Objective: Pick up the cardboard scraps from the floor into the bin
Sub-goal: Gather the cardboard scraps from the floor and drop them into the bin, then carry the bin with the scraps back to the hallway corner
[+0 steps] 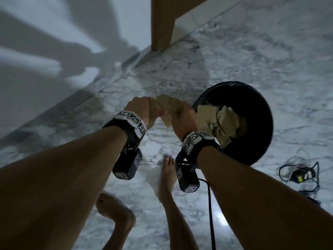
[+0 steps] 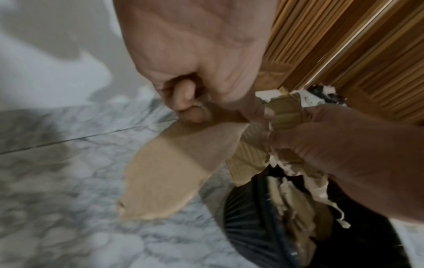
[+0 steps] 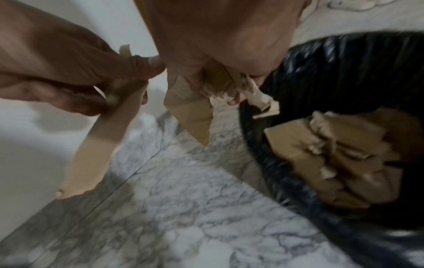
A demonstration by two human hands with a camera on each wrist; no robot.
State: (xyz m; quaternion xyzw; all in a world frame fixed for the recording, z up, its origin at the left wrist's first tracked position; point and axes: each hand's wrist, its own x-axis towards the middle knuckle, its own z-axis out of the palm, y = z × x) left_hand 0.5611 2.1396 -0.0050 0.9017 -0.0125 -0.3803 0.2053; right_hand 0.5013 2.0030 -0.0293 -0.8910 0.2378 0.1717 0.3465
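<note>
Both hands meet just left of the black round bin, above the marble floor. My left hand pinches a long flat cardboard scrap that hangs down from finger and thumb. Crumpled, torn cardboard scraps are bunched in the grip of my right hand, close to the bin's rim. The two bundles touch between the hands. Inside the bin lie several brown cardboard pieces, also plain in the right wrist view.
A white wall and a wooden door frame stand behind the hands. A tangle of cables with an adapter lies on the floor right of the bin. My bare feet stand below the hands, with a black cable beside them.
</note>
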